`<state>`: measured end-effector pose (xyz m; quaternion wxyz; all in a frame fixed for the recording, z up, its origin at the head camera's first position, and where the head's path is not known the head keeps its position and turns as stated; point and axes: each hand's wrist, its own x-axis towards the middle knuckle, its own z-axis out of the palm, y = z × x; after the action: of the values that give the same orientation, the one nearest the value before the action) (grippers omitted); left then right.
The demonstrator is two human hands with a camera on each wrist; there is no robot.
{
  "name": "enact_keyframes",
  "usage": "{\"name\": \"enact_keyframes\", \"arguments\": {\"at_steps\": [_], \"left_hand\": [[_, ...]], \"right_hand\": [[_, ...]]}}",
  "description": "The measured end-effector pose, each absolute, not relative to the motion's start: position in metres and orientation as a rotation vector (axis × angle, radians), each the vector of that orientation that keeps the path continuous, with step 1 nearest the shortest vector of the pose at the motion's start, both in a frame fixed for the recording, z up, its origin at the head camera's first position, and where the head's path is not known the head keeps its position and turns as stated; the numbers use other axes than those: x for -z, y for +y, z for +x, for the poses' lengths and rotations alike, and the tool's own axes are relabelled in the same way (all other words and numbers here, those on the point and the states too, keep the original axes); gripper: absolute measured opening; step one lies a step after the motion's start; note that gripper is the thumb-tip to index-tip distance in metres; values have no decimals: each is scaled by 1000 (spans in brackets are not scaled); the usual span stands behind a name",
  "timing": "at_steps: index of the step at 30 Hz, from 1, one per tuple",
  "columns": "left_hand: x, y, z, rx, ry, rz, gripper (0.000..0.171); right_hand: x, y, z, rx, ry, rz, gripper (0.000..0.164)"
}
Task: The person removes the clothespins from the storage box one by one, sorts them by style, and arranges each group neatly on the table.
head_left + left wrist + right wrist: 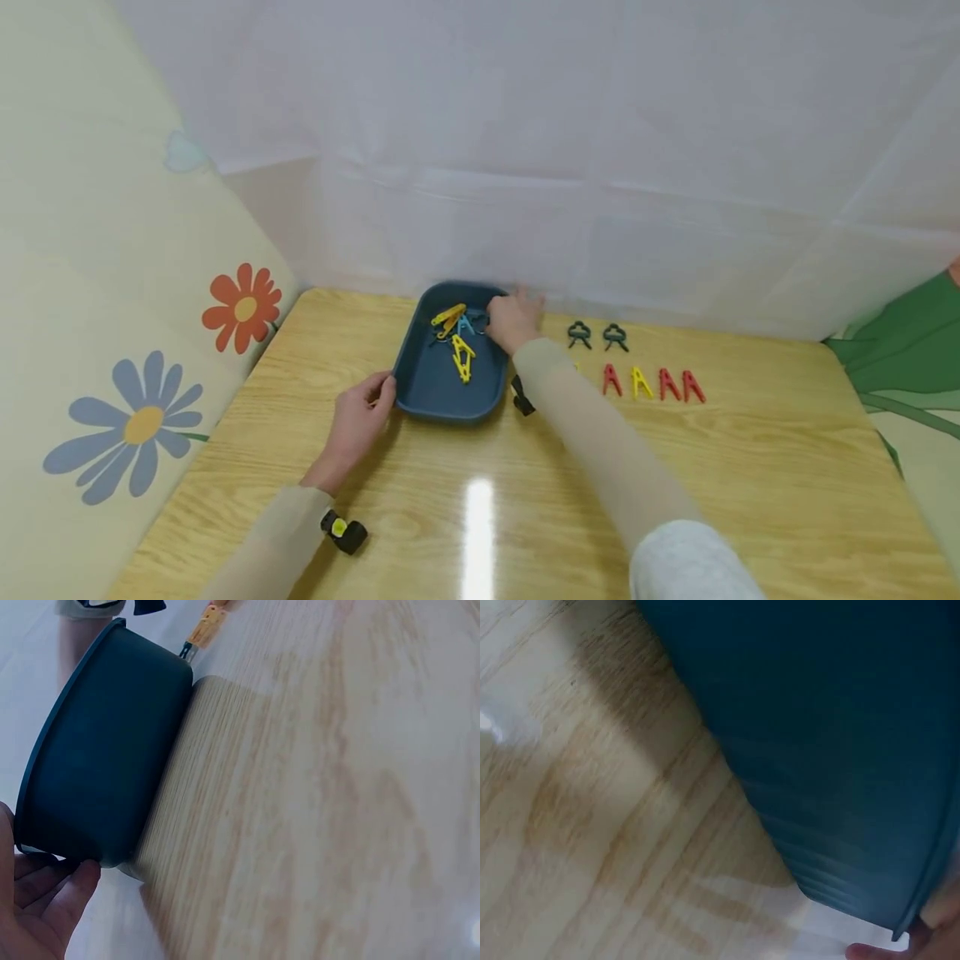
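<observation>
A dark blue plastic tray (450,404) stands on the wooden table, holding yellow clothespins (462,360), a light blue clothespin (466,323) and dark clips. My left hand (363,417) grips its near left side, the thumb against the outer wall in the left wrist view. My right hand (516,321) reaches over the far right rim, thumb side inside the tray beside a dark clip (481,320), other fingers spread outside. Its inner fingertips are hidden, so I cannot tell whether they pinch that clip. In the right wrist view, right-hand fingers (877,951) show at the tray's rim.
Right of the tray, two dark green clips (597,335) lie in a back row. A front row has red clothespins (670,384) and a yellow clothespin (641,382), with another yellow piece partly behind my right sleeve. A white sheet (480,208) hangs along the table's far edge.
</observation>
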<state>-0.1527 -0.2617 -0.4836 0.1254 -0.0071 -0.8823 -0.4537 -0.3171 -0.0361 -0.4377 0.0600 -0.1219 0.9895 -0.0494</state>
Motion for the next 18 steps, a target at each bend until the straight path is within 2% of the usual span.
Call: {"name": "enact_keyframes", "arguments": {"at_steps": [5, 18], "left_hand": [[484, -261, -151, 1329, -2562, -20, 32], [482, -261, -152, 1306, -2562, -12, 32]], "right_hand": [[438, -40, -316, 109, 2973, -383, 18], [440, -42, -316, 92, 2968, -426, 23]]}}
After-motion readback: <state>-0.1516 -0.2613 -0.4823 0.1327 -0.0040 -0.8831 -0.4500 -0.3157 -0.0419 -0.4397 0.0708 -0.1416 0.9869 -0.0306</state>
